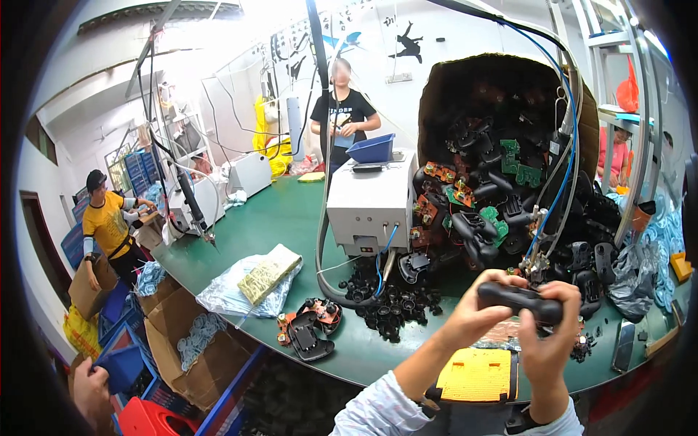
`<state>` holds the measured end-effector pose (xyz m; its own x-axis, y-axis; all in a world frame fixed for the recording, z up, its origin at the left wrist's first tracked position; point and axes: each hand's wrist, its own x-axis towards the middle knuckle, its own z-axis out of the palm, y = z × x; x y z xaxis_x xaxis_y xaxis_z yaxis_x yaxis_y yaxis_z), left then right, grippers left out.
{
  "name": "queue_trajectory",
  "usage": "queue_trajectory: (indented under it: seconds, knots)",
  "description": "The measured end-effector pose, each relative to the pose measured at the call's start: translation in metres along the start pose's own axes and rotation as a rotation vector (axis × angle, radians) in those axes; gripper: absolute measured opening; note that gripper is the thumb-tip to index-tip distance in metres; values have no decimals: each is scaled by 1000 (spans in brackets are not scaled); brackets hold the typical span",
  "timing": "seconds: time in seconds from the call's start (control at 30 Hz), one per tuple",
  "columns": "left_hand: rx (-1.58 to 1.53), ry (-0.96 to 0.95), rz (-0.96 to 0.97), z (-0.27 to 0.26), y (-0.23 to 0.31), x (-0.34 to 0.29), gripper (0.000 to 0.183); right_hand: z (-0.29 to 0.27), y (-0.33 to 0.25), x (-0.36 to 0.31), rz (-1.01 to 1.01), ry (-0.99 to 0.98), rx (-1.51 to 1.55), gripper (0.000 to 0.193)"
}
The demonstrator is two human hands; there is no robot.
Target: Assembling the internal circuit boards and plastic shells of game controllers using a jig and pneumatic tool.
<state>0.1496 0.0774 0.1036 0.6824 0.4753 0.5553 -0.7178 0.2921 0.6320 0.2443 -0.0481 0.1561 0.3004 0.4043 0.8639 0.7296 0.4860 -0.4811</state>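
A black game controller [522, 301] is held up over the near right of the table. My left hand [483, 309] grips its left end, thumb and fingers bent around it. My right hand [550, 336] is closed on the right end. Just behind the controller hangs a metal-tipped tool [536, 254] with a blue hose. Under my forearms lies a yellow ribbed pad [474, 374] at the table's edge. A heap of black controller shells [476, 236] with green circuit boards [520, 166] and orange ones spills from a big cardboard box [436, 91] beyond.
On the green table [283, 207] stand a white machine box [369, 207], small black parts [396, 305], an opened controller [309, 334] and a plastic-wrapped bundle [269, 275]. A phone [623, 345] lies right. Co-workers stand behind and left; another person's hand [91, 389] shows lower left.
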Motion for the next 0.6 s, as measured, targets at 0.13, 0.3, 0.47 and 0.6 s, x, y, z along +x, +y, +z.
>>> queue_trajectory:
  seconds: [0.13, 0.3, 0.47, 0.6]
  knots:
    - [41, -31, 1, 20, -23, 9, 49, -21, 5, -10, 128, 85, 41, 35]
    - [35, -76, 15, 28, -41, 11, 46, -39, 13, -19, 134, 84, 4, 35]
    - [137, -48, 27, 22, -34, 5, 45, -33, 17, -27, 101, 53, 50, 35]
    - [145, -3, -6, 21, -22, -3, 44, -26, 19, -34, 83, 21, 59, 35]
